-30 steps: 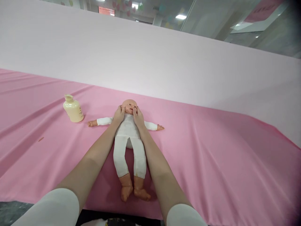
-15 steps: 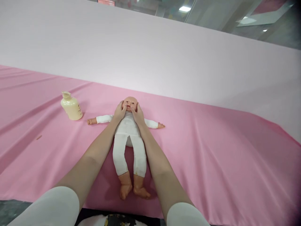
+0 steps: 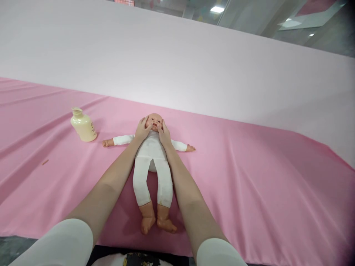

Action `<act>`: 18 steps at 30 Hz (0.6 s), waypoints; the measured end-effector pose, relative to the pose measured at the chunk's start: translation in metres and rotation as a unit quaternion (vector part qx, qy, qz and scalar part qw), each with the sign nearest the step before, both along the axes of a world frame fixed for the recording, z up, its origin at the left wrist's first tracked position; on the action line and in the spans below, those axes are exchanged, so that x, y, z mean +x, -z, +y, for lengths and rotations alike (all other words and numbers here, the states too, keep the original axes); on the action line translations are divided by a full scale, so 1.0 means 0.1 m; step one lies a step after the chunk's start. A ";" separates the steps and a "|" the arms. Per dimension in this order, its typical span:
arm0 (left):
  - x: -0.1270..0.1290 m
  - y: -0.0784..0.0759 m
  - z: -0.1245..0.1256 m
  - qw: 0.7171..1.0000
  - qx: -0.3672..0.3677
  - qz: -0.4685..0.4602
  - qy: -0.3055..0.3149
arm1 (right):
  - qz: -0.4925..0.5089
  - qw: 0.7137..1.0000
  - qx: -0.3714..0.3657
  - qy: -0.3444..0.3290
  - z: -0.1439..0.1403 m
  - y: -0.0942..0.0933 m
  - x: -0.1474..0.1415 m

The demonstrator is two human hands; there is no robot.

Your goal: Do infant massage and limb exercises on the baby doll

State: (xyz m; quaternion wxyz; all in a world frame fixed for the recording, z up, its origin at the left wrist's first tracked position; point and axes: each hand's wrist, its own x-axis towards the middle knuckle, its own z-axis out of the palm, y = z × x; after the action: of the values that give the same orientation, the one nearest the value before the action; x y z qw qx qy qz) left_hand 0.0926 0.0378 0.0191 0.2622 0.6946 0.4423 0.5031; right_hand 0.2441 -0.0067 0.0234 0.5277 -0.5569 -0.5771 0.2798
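A doll (image 3: 151,162) in white clothing is laid on its back on the pink-covered counter (image 3: 249,177), arms spread, feet toward the viewer. Its face is framed by both hands: the left hand (image 3: 142,130) is pressed to one cheek and the right hand (image 3: 164,133) to the other, thumbs resting by the mouth and nose. Neither grip is clenched; the fingers are laid flat on the head, nothing being grasped. The step in hand is judged to be a stroking of the cheeks; a light outward sweep with even pressure is probably called for next. A cream bottle (image 3: 83,125) is stood well apart on the left. Compared with half a second earlier, the thumbs are drawn slightly apart, so more of the face is uncovered.
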 end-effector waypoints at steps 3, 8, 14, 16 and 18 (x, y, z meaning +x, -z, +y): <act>0.02 0.00 0.02 0.999 0.032 0.000 0.029 | -0.003 1.000 0.015 -0.024 0.00 0.00 0.00; 0.03 -0.02 0.05 0.996 0.063 -0.001 0.062 | -0.016 0.996 0.058 -0.064 -0.02 -0.02 0.02; 0.03 0.02 0.05 0.999 -0.003 -0.034 0.034 | 0.036 0.999 -0.036 -0.007 0.07 0.05 0.06; 0.03 0.02 0.06 0.999 -0.017 -0.044 0.027 | 0.042 0.998 -0.044 -0.002 0.10 0.08 0.06; 0.02 -0.01 0.06 0.998 -0.009 -0.048 0.044 | 0.033 0.999 -0.023 -0.005 0.11 0.08 0.06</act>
State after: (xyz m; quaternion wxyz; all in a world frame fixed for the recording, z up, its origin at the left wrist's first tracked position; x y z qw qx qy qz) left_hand 0.0942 0.0439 0.0198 0.3112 0.6861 0.4023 0.5202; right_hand 0.2502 0.0040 0.0150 0.5318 -0.5566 -0.5557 0.3138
